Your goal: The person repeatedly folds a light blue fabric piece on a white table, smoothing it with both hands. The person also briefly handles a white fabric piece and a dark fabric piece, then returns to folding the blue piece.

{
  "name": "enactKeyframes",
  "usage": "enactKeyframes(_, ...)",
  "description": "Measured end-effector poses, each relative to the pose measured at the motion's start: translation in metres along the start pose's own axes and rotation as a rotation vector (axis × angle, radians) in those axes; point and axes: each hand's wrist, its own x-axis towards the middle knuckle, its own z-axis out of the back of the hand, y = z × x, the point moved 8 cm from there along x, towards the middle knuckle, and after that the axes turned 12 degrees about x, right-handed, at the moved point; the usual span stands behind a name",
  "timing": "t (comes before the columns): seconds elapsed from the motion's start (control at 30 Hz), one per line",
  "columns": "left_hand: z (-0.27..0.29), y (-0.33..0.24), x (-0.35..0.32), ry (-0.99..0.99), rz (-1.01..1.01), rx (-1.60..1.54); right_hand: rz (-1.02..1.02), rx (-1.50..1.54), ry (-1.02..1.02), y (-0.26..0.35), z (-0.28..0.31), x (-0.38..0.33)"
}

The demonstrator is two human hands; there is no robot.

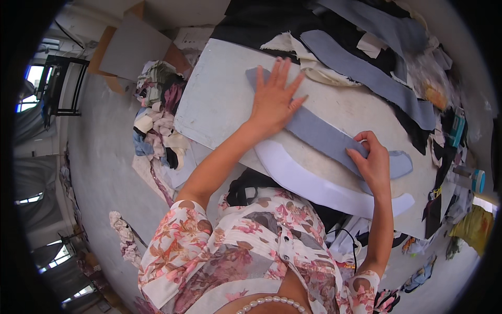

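While the person leans over the surface (219, 99), the work in hand looks like laying a curved grey-blue fabric strip (319, 133) flat and true. Nearest, the right hand (374, 162) pinches the strip's near-right end, fingers curled over its edge, just above a white curved pattern piece (314, 183) that lies along the surface's near edge. The left hand (274, 97) rests further off with palm down and fingers spread, grasping nothing, pressing the strip's far-left end against the surface.

To do this well, I judge the flat hand should hold its end pinned while the pinching hand draws the cloth taut along its curve, without stretching it out of shape, so no ripple stays between the two hands. The strip runs diagonally across a pale board, its curve roughly matching the white piece beside it.

Further off, more grey-blue cut strips (366, 73) and cream scraps (314, 65) lie over black cloth (261, 21), close enough to snag or be mixed up with the working piece. At the right edge sits a teal-capped spool (477, 180) among clutter. To the left, a heap of fabric offcuts (157, 120) lies on the floor (99, 172).
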Motion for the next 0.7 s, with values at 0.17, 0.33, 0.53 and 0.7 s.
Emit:
enactKeyframes(0.17, -0.014, -0.021, -0.006, 0.104, -0.096, -0.090, 0.062, -0.060, -0.013, 0.005, 0.011, -0.007)
enactKeyframes(0.33, -0.014, -0.020, -0.005, 0.105, -0.107, -0.097, 0.041, -0.142, -0.044, -0.010, 0.018, -0.002)
enactKeyframes(0.53, 0.002, -0.059, -0.002, 0.111, -0.204, -0.146, 0.055, -0.173, -0.059, -0.014, 0.014, 0.000)
enactKeyframes(0.7, -0.014, -0.082, -0.007, 0.165, -0.290, -0.180, 0.034, -0.181, -0.072, -0.015, 0.022, -0.003)
